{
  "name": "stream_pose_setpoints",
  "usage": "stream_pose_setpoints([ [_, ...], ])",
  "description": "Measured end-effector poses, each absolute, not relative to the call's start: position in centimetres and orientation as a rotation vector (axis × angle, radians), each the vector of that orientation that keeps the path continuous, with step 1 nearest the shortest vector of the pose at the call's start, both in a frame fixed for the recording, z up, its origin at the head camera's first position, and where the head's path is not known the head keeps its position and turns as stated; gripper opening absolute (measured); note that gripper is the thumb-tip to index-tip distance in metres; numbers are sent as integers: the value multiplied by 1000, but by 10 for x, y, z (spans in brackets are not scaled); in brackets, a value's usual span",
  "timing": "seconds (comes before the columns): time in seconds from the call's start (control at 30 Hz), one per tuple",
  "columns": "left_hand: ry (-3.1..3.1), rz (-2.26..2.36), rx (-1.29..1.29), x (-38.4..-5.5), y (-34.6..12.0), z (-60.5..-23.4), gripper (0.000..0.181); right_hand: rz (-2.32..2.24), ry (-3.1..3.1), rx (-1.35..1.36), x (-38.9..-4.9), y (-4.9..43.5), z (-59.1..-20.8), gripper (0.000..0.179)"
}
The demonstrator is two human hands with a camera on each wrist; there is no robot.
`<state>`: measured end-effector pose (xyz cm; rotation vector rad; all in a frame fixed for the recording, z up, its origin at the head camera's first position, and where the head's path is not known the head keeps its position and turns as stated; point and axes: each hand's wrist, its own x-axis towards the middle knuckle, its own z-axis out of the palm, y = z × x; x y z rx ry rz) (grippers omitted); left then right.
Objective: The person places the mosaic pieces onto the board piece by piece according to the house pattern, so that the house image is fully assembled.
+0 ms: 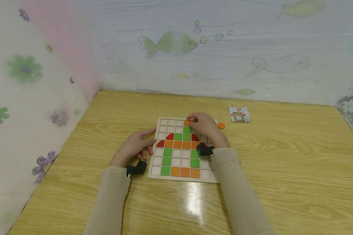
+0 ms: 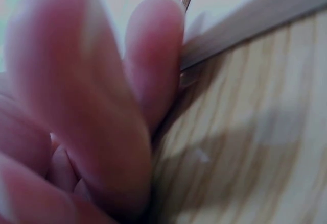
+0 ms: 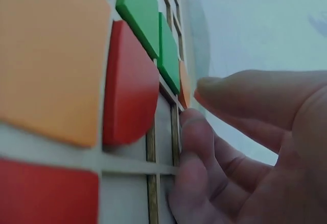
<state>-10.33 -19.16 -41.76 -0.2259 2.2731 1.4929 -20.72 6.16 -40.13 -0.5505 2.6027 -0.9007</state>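
Observation:
A pale wooden grid board (image 1: 180,162) lies on the table, with green, orange and red pieces in its cells. My right hand (image 1: 204,125) is over the board's far edge, its thumb and index finger around an orange piece (image 1: 187,123) at the top-row cell. In the right wrist view, that orange piece (image 3: 184,83) shows edge-on beside the fingertips, past green squares (image 3: 138,17) and a red rounded piece (image 3: 131,89). My left hand (image 1: 133,145) rests at the board's left side, thumb and index finger extended to its edge. The left wrist view shows blurred fingers (image 2: 82,96) near the board's side.
An orange disc (image 1: 221,125) lies just right of the board. Behind it is a small printed card (image 1: 239,114) with a coloured grid pattern. Patterned cloth walls (image 1: 176,65) stand behind and left of the wooden table (image 1: 297,169). The right forearm hides the board's lower right corner.

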Motion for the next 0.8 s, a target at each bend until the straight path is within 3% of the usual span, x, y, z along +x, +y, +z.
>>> stream_pose_setpoints([
  [0.8, 2233, 1534, -225, -100, -193, -419, 49, -1045, 2549, -603, -184, 93, -391, 33],
])
